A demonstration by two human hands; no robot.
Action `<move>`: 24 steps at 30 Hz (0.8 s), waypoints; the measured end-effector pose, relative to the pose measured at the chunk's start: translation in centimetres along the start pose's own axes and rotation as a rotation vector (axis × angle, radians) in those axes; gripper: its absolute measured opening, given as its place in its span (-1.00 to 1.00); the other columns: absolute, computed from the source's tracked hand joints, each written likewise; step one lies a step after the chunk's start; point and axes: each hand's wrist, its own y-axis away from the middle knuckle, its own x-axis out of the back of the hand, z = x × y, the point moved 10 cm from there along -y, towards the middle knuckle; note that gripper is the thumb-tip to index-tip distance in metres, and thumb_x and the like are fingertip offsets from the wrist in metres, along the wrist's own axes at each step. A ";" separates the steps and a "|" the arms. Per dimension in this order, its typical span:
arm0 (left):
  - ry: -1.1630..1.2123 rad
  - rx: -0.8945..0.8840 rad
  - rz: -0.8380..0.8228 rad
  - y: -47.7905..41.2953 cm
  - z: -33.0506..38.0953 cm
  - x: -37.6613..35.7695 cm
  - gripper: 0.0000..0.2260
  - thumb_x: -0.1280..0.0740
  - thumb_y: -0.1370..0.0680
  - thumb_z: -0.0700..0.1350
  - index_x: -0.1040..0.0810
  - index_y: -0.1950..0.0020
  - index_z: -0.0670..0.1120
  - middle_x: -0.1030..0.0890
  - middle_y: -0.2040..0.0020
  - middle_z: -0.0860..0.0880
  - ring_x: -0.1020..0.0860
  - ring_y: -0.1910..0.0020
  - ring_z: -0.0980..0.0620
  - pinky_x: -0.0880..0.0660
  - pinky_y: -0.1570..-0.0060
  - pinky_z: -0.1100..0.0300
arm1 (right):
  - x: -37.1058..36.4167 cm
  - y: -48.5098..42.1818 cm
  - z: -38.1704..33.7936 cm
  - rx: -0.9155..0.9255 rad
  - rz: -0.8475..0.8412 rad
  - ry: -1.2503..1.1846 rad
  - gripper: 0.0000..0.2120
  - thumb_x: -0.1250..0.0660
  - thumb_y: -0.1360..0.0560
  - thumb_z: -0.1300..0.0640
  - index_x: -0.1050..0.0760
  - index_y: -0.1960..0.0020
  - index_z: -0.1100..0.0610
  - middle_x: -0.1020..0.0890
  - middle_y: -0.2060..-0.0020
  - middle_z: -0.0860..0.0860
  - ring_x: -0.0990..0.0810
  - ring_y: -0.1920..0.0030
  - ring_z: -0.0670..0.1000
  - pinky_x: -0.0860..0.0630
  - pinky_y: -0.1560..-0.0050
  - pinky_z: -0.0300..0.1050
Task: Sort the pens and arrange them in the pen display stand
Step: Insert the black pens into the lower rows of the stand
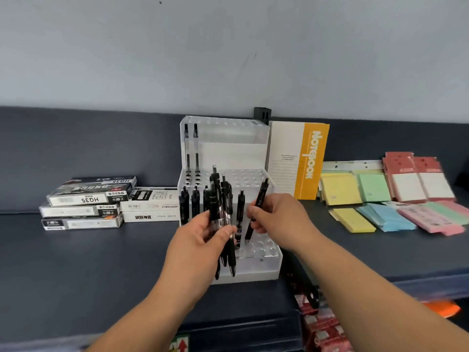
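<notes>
A single black click pen (256, 210) is pinched around its middle by the right hand (272, 215), tilted, its tip just over the holes in the front row of the white plastic pen stand (264, 262); a bunch of black pens (222, 219) is squeezed in the closed left hand (203, 237), in front of the stand. The pens look light, thin, hard and smooth, so they could slip; they are best held at the soft-looking dark grip near the tip. A few pens already stand in the stand's holes, and two thin pens (191, 148) are kept in its clear, shiny back row.
</notes>
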 end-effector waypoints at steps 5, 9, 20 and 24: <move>-0.076 0.036 0.052 -0.1 -0.9 -0.1 -0.72 -0.36 -0.54 -0.03 -0.54 -0.25 0.04 -0.66 -0.02 0.21 -0.57 -0.05 0.33 -0.45 -0.02 0.40 | -2.0 0.2 0.0 0.087 -0.133 0.153 -0.96 -0.38 -0.52 0.06 -0.58 0.04 -0.03 -0.65 0.20 -0.10 -0.63 0.17 -0.08 -0.54 0.09 -0.19; -0.092 0.055 0.071 -0.2 -1.1 0.1 -0.60 -0.37 -0.53 0.00 -0.48 -0.35 -0.03 -0.64 -0.14 0.12 -0.55 -0.16 0.21 -0.45 -0.27 0.15 | -0.8 0.1 -0.4 0.128 -0.062 0.028 -0.90 -0.42 -0.50 0.09 -0.60 -0.01 -0.02 -0.67 0.17 -0.11 -0.64 0.17 -0.12 -0.57 0.04 -0.18; -0.035 0.016 0.047 0.3 -0.1 -0.3 -0.81 -0.36 -0.54 -0.10 -0.58 -0.15 0.04 -0.70 0.07 0.17 -0.62 0.02 0.27 -0.49 -0.12 0.27 | -1.0 -0.3 -0.9 0.155 -0.155 0.129 -0.91 -0.39 -0.52 0.09 -0.60 -0.01 0.07 -0.70 0.18 -0.02 -0.68 0.20 -0.08 -0.62 -0.01 -0.01; -0.002 0.003 -0.001 0.4 0.1 -0.9 -0.85 -0.35 -0.55 -0.11 -0.58 -0.09 0.09 -0.70 0.10 0.20 -0.63 0.04 0.26 -0.50 -0.10 0.25 | -0.3 0.4 -0.4 0.128 -0.116 0.182 -0.68 -0.43 -0.47 -0.03 -0.55 -0.18 0.04 -0.67 0.01 -0.09 -0.63 0.11 -0.15 -0.58 0.03 -0.17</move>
